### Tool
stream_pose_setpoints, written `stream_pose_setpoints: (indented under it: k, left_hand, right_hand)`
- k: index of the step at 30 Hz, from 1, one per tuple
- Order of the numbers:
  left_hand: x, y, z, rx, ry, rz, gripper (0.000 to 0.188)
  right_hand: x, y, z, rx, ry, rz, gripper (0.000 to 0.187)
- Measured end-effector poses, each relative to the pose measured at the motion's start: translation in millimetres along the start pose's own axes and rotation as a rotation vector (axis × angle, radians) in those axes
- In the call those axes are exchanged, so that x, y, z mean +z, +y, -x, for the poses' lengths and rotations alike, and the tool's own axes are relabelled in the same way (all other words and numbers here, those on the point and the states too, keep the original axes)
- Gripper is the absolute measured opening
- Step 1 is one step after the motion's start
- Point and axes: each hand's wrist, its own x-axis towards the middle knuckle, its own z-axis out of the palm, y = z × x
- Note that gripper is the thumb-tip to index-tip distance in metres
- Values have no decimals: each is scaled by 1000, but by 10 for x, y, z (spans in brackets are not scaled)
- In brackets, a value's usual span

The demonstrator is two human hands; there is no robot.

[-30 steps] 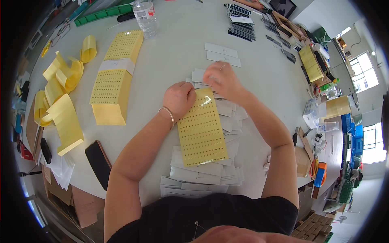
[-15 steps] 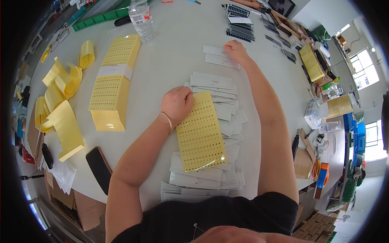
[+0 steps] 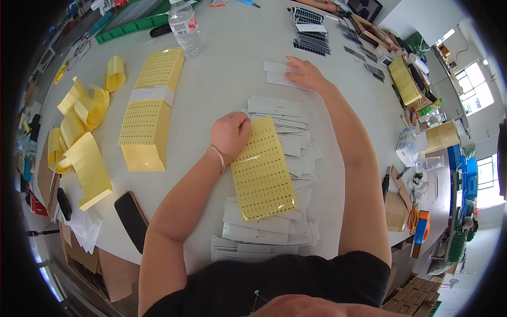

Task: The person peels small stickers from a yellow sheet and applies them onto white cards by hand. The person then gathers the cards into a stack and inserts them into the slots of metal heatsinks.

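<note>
My left hand is closed on the upper left corner of a yellow sheet covered in rows of small dark marks. This sheet lies over a long spread of overlapping white cards that runs down toward my body. Farther out, my right hand is over the right ends of two white cards lying side by side on the table. Its fingers are apart, with nothing seen in them. Part of the two cards is hidden beneath the fingers.
To the left lies a banded stack of yellow sheets, with curled yellow strips beyond it. A phone lies near my left forearm. A water bottle stands at the far left. Dark strips are piled at the far side.
My right hand's fingers have spread apart from a pinch, and the hand has lowered slightly toward me over the two cards. My left hand stays on the yellow sheet.
</note>
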Motion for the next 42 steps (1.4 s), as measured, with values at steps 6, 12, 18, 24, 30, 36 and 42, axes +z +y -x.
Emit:
stream_pose_setpoints:
  k: [6,12,18,24,30,36,42]
  left_hand:
    - [-31,27,-31,-109,25,106,23]
    - [-45,-8,-84,-364,122,371,37]
    - [-1,-466,-137,-407,299,620,34]
    - [-162,-364,-185,-597,505,1115,22]
    - [-503,-652,20,-700,619,1196,23]
    - [-750,65,363,-857,719,859,26]
    - [-890,809,1300,-48,-405,151,54]
  right_hand:
    - [118,-247,282,-23,-81,204,66]
    - [167,-411,605,81,-7,170,66]
    - [120,-438,904,200,87,178,66]
    - [-34,-345,1277,361,146,251,66]
    - [-107,-375,1665,455,197,235,65]
    - [-117,-407,2066,515,247,249,61]
    - [-212,-471,2243,502,196,331,60]
